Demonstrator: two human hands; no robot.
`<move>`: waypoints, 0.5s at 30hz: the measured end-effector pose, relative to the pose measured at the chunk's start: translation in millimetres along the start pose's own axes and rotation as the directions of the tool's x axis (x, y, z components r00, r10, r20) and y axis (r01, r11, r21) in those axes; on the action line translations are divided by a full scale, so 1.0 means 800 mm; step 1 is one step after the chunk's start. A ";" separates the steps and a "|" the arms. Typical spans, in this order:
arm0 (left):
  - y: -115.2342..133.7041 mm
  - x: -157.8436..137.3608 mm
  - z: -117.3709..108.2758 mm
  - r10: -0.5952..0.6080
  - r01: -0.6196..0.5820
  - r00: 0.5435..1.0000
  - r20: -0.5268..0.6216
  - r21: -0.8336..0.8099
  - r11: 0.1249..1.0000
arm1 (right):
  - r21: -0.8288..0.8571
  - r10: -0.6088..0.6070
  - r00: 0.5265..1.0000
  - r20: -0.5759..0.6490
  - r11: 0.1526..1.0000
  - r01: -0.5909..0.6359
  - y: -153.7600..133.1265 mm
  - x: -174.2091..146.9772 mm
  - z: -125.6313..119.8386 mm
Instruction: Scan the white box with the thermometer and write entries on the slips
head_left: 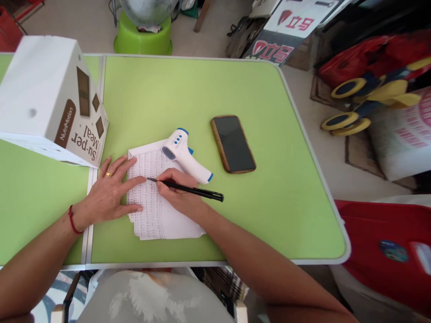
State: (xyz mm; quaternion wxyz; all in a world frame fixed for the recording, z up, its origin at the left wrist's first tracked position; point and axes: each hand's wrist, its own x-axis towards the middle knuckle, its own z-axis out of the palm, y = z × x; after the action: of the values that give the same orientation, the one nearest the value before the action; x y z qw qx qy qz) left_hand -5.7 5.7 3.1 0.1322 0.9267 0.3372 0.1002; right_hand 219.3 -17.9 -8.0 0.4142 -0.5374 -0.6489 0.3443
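A stack of white paper sheets [182,224] lies on the green table, its left part filled with rows of small handwriting. Spread flat over the left edge of the sheets is my left hand [111,193], fingers apart, with a ring and a red bracelet. My right hand [180,190] grips a black pen [208,194], its tip on the written part close to my left index fingertip. A white and blue infrared thermometer [185,157] rests on the upper right of the paper, just above my right hand.
A smartphone [234,143] in a brown case lies right of the thermometer. On the left stands a large white carton [33,89]. The green table [286,202] has a metal edge and a seam at left. Beyond it are a fan [148,11] on a green stool [143,40] and a red lid [380,224].
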 end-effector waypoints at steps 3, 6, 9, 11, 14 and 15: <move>0.000 0.000 0.000 -0.007 0.007 1.000 0.002 -0.010 1.000 | -0.002 0.005 1.000 -0.003 1.000 -0.005 0.001 0.000 0.000; 0.000 0.000 0.000 -0.007 0.007 1.000 0.000 -0.015 1.000 | -0.004 0.005 1.000 -0.026 1.000 -0.005 0.002 -0.001 0.001; 0.001 0.000 0.001 0.002 -0.002 1.000 -0.006 -0.007 1.000 | 0.012 -0.002 0.999 -0.034 1.000 0.002 0.003 -0.001 0.002; 0.001 0.000 0.001 0.009 -0.009 1.000 -0.010 0.002 1.000 | 0.016 0.000 0.999 -0.033 1.000 0.001 0.003 0.000 0.002; 0.001 0.000 0.001 0.010 -0.010 1.000 -0.006 0.007 1.000 | 0.001 0.025 0.999 -0.031 1.000 -0.024 0.002 0.000 0.001; 0.001 0.000 0.001 0.009 -0.009 1.000 -0.004 0.006 1.000 | 0.001 0.036 0.999 -0.031 0.999 -0.036 0.002 0.000 0.001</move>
State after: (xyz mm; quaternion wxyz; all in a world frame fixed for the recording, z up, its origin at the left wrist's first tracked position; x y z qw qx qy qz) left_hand -5.1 5.3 2.5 0.1280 0.9285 0.3335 0.1015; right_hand 219.3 -18.0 -9.7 0.4181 -0.5543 -0.6324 0.3437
